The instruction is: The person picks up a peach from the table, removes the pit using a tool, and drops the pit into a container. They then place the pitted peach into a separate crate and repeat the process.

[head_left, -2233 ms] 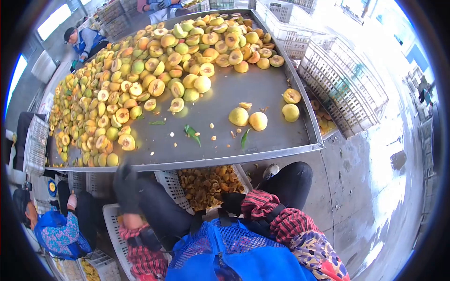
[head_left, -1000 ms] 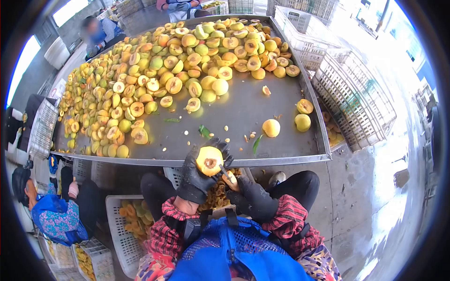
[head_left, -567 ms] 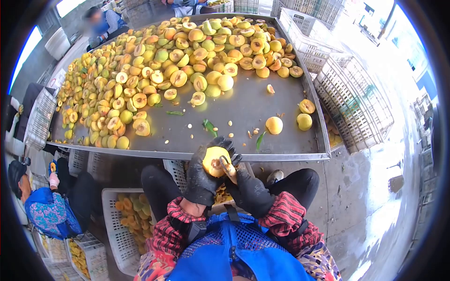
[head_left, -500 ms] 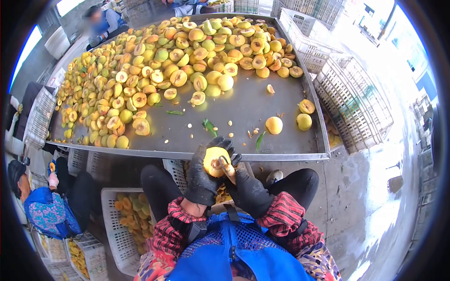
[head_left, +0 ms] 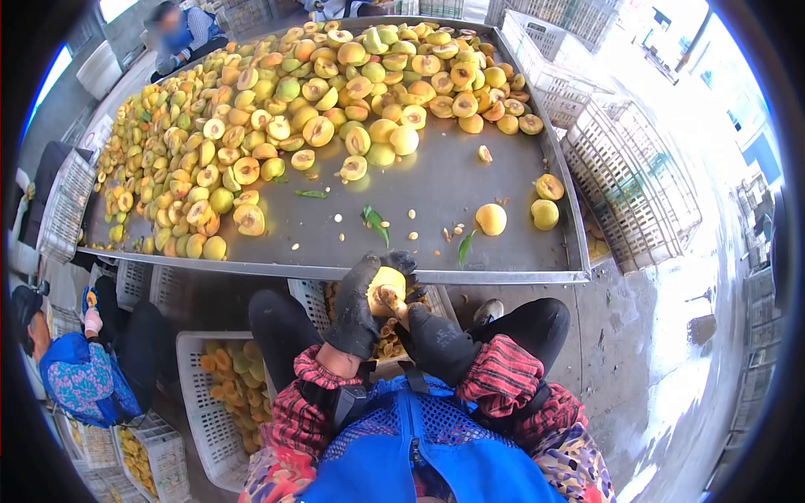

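My left hand (head_left: 356, 310), in a black glove, is closed around a yellow peach half (head_left: 383, 283) just off the table's near edge. Its cut side faces me and my right hand. The right hand (head_left: 443, 339), black-gloved too, is closed, with a short brownish, narrow piece (head_left: 394, 303) reaching from it into the middle of the peach. Whether this is a tool or a fingertip I cannot make out. Below both hands stands a crate (head_left: 310, 298) holding cut fruit pieces, partly hidden by my hands.
A metal table (head_left: 436, 197) bears a large heap of halved peaches (head_left: 319, 130), with leaves and pits scattered nearer me. A white crate of fruit (head_left: 201, 419) stands left of my legs; stacked crates (head_left: 633, 184) stand right. Other people sit at left (head_left: 92, 377) and far left (head_left: 180, 38).
My right hand has turned and dropped slightly, and the brownish piece now sits deeper over the peach's centre. The peach has tilted in my left hand.
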`<state>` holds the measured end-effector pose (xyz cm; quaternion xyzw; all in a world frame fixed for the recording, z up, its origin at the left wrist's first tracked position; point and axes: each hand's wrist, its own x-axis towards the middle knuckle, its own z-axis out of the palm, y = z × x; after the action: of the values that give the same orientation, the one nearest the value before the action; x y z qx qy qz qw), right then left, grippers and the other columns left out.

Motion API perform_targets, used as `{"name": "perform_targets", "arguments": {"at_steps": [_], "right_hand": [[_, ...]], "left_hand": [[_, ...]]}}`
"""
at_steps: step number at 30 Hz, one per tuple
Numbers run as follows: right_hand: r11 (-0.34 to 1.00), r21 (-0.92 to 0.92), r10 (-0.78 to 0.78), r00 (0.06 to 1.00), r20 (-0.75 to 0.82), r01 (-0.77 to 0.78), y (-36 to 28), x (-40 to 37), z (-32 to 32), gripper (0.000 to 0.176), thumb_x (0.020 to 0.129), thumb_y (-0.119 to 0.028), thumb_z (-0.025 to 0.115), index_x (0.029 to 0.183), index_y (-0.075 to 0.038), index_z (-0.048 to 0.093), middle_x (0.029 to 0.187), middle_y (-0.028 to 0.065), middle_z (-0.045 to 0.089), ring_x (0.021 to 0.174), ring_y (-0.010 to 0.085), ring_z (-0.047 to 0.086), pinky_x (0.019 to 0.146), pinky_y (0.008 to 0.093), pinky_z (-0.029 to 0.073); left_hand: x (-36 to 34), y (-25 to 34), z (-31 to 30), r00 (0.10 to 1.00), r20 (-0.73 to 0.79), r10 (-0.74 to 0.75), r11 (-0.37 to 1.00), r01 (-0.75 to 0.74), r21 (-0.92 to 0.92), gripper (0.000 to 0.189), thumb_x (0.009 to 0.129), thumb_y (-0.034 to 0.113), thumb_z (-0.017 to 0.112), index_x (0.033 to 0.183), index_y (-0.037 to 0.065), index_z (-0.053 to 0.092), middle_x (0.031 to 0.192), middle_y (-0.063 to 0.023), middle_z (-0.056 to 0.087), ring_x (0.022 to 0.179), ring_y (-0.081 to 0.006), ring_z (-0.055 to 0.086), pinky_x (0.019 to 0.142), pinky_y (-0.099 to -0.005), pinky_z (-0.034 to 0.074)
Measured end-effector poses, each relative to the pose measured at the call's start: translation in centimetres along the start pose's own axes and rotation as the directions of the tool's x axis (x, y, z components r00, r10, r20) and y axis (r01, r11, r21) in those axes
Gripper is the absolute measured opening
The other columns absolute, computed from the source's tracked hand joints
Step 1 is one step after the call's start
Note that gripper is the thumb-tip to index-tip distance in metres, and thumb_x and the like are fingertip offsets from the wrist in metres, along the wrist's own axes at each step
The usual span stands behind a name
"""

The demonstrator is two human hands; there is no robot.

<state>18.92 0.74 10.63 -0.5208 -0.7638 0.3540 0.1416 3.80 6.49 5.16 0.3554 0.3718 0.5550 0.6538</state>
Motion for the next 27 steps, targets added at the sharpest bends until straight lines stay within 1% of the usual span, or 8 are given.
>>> {"name": "perform_targets", "arguments": {"at_steps": [6, 9, 15, 17, 20, 23, 25, 27], "right_hand": [[1.0, 0.021, -0.022, 1.0, 0.018, 0.022, 0.5, 0.8, 1.0, 0.022, 0.087, -0.018, 0.047, 0.1, 0.0, 0.045, 0.075, 0.0236, 0.057, 0.069, 0.0405, 0.058, 0.059, 0.0482, 0.044], [0.994, 0.102, -0.046, 0.999, 0.006, 0.045, 0.6, 1.1, 1.6, 0.027, 0.084, -0.018, 0.056, 0.096, 0.002, 0.044, 0.067, 0.0228, 0.055, 0.06, 0.04, 0.056, 0.053, 0.046, 0.042], [0.967, 0.255, -0.014, 0.997, 0.076, -0.006, -0.2, 1.8, 1.1, 0.033, 0.084, -0.02, 0.057, 0.095, 0.005, 0.04, 0.069, 0.0257, 0.056, 0.064, 0.042, 0.057, 0.054, 0.0471, 0.042], [0.979, 0.201, -0.004, 0.994, 0.111, -0.018, 0.2, 2.0, 1.4, 0.032, 0.085, -0.02, 0.056, 0.096, 0.006, 0.039, 0.069, 0.0261, 0.056, 0.064, 0.0425, 0.057, 0.055, 0.0475, 0.043], [0.988, 0.143, 0.033, 0.986, 0.163, -0.057, 0.1, 2.0, 1.1, 0.034, 0.085, -0.02, 0.056, 0.098, 0.006, 0.039, 0.069, 0.0265, 0.056, 0.065, 0.0432, 0.057, 0.056, 0.0478, 0.043], [0.993, 0.118, -0.032, 0.985, 0.167, 0.013, 1.2, 2.3, 2.1, 0.034, 0.084, -0.019, 0.055, 0.101, 0.006, 0.039, 0.07, 0.0268, 0.056, 0.068, 0.044, 0.057, 0.057, 0.0482, 0.043], [0.991, 0.106, 0.059, 0.977, 0.207, -0.082, 0.0, 2.4, 1.2, 0.034, 0.084, -0.018, 0.056, 0.102, 0.005, 0.039, 0.07, 0.0252, 0.056, 0.068, 0.0422, 0.058, 0.058, 0.0472, 0.044], [0.979, 0.162, 0.088, 0.976, 0.2, -0.121, -0.8, 2.3, 0.8, 0.034, 0.083, -0.018, 0.056, 0.103, 0.004, 0.039, 0.07, 0.0233, 0.057, 0.068, 0.04, 0.059, 0.058, 0.0461, 0.044]], "left_hand": [[0.0, 0.8, -0.1, 0.993, -0.096, -0.076, 0.994, 0.068, -0.083, 0.025, 0.09, 0.011, 0.041, 0.1, -0.003, 0.059, 0.091, -0.0101, 0.065, 0.079, -0.0167, 0.063, 0.073, -0.0282, 0.052], [-0.4, 2.0, 1.7, 0.992, -0.106, 0.069, 0.997, -0.065, 0.047, 0.029, 0.092, 0.016, 0.039, 0.101, -0.003, 0.059, 0.091, -0.0107, 0.064, 0.081, -0.0179, 0.063, 0.075, -0.0288, 0.051], [-0.2, 2.1, 1.6, 0.989, -0.12, -0.09, 0.873, 0.02, -0.487, 0.034, 0.09, 0.025, 0.047, 0.106, -0.003, 0.056, 0.1, -0.0118, 0.063, 0.086, -0.0218, 0.062, 0.078, -0.0305, 0.05], [0.1, 1.3, 0.8, 0.989, -0.099, 0.107, 0.992, -0.113, -0.058, 0.036, 0.089, 0.028, 0.049, 0.106, -0.003, 0.057, 0.099, -0.0114, 0.063, 0.086, -0.0228, 0.062, 0.078, -0.0316, 0.05], [1.2, -3.4, -3.3, 0.942, -0.062, 0.328, 0.829, -0.256, 0.498, 0.038, 0.087, 0.031, 0.053, 0.103, -0.003, 0.058, 0.094, -0.012, 0.064, 0.083, -0.024, 0.063, 0.077, -0.0333, 0.051], [0.9, -1.4, -3.1, 0.954, 0.017, 0.301, 0.716, -0.237, 0.656, 0.038, 0.084, 0.031, 0.057, 0.102, -0.003, 0.058, 0.091, -0.0141, 0.063, 0.083, -0.0247, 0.063, 0.077, -0.034, 0.051], [0.9, 0.0, -2.3, 0.991, -0.067, 0.112, 0.935, -0.082, 0.346, 0.038, 0.082, 0.029, 0.06, 0.102, -0.003, 0.058, 0.091, -0.0158, 0.063, 0.083, -0.0257, 0.062, 0.077, -0.0342, 0.05], [1.2, 0.1, -1.9, 0.963, -0.114, -0.242, 0.896, 0.177, -0.407, 0.037, 0.08, 0.027, 0.063, 0.102, -0.003, 0.058, 0.091, -0.0176, 0.063, 0.084, -0.0272, 0.062, 0.077, -0.0344, 0.05]]}}
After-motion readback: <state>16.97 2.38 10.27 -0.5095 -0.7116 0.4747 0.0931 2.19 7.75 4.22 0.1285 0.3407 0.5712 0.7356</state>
